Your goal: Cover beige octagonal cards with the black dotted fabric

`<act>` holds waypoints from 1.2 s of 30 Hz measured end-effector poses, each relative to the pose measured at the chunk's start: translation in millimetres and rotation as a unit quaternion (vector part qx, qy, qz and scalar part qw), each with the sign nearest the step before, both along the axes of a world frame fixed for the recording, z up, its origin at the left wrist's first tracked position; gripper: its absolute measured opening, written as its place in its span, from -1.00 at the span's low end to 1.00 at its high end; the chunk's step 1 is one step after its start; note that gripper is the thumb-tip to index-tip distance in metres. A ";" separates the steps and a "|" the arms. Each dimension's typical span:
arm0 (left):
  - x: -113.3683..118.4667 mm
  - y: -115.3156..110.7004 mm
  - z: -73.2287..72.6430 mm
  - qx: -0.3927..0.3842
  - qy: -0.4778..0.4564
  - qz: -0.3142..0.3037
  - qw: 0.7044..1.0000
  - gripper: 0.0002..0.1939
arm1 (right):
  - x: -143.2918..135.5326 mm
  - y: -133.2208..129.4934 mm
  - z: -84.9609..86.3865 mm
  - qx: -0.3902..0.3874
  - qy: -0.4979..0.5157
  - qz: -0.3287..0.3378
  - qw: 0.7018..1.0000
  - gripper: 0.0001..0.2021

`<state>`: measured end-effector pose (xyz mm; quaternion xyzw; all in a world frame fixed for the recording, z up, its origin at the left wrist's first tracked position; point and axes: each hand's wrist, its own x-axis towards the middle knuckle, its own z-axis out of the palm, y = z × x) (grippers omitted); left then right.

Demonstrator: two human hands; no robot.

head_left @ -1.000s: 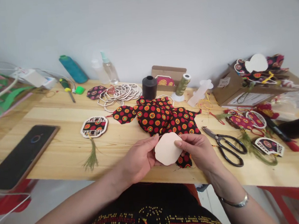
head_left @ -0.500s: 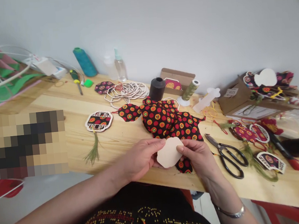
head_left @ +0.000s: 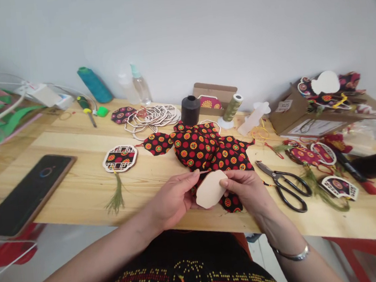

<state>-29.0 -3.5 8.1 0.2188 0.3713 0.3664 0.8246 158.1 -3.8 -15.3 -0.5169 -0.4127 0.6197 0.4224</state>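
Against a pale wall [head_left: 164,37], wooden table [head_left: 79,187], left hand [head_left: 177,198] and right hand [head_left: 248,189] gripping cream panel [head_left: 210,190]

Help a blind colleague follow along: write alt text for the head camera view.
A person's left hand and right hand hold a pale, wavy-edged piece at a wooden table, in front of black cloth with red and yellow patterns. Scissors lie to the right, a tasselled ornament and phone to the left.
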 end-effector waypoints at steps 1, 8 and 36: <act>0.0 0.5 0.4 -0.003 0.000 0.001 1.000 -0.77 | 0.1 0.0 0.0 -0.002 -0.004 -0.001 1.000 -0.87; -4.1 3.4 3.2 -0.035 -0.039 -0.052 0.997 -0.34 | 0.1 -1.0 0.6 -0.010 -0.013 -0.012 1.000 -0.87; -3.4 0.0 4.0 0.009 -0.009 0.030 0.999 -0.83 | -1.9 2.1 0.2 -0.020 0.040 -0.089 0.995 -0.81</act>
